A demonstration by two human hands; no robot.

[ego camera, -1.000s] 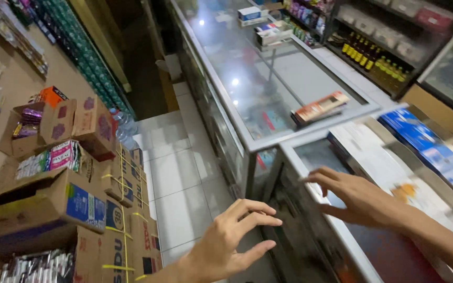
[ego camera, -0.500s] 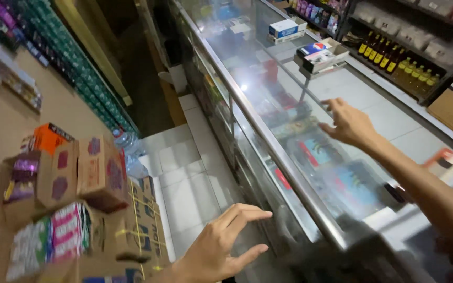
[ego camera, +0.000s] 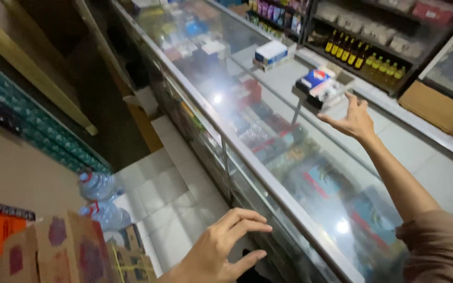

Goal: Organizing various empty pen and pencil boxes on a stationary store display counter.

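The right hand (ego camera: 353,121) reaches out over the glass-topped bench (ego camera: 394,141), fingers spread and empty, its grip open just beside a small open tray of packets (ego camera: 322,86). That tray is grey, holds blue, white and red packets, and stands on the glass near the bench's far edge, its nearest corner almost at the fingertips; whether they touch is unclear. Farther along lies a blue and white box (ego camera: 271,52). The left hand (ego camera: 220,250) hovers low with its grip spread, holding nothing, just off the bench's metal front edge and above the tiled floor (ego camera: 158,188). The aisle floor is open between the bench and the cardboard cartons (ego camera: 79,251), with water bottles (ego camera: 96,184) at its side.
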